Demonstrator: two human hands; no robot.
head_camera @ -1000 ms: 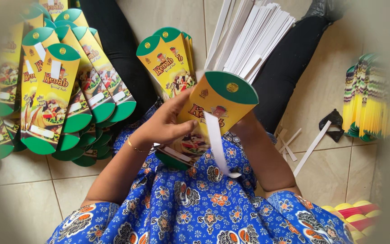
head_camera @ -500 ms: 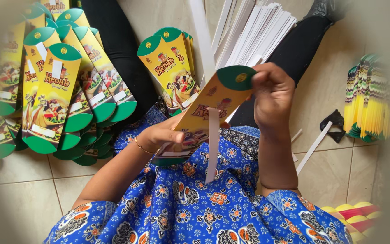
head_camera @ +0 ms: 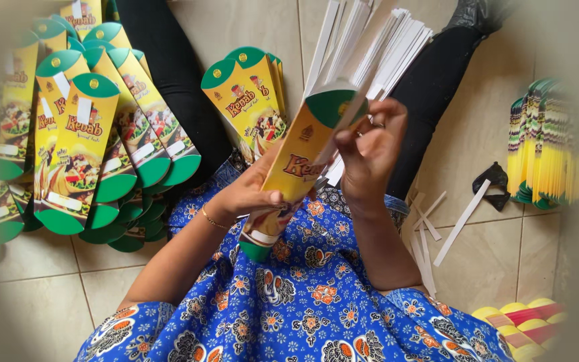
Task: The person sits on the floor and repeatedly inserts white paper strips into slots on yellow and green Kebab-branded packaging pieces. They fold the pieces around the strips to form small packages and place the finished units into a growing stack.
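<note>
Raised since earlier: yellow-green sleeve (head_camera: 296,171), tilted, both hands' (head_camera: 252,194) grip closed around it.

Two hands are showing, left (head_camera: 252,194) and right (head_camera: 370,151), sharing one yellow-and-green sleeve (head_camera: 296,167). Three flat stacks of those sleeves are lying on the floor: left fan (head_camera: 82,154), middle stack (head_camera: 249,94), right stack (head_camera: 544,151). One bundle of white strips (head_camera: 370,40) is sitting up top, roughly five loose strips (head_camera: 460,221) beside it.
</note>
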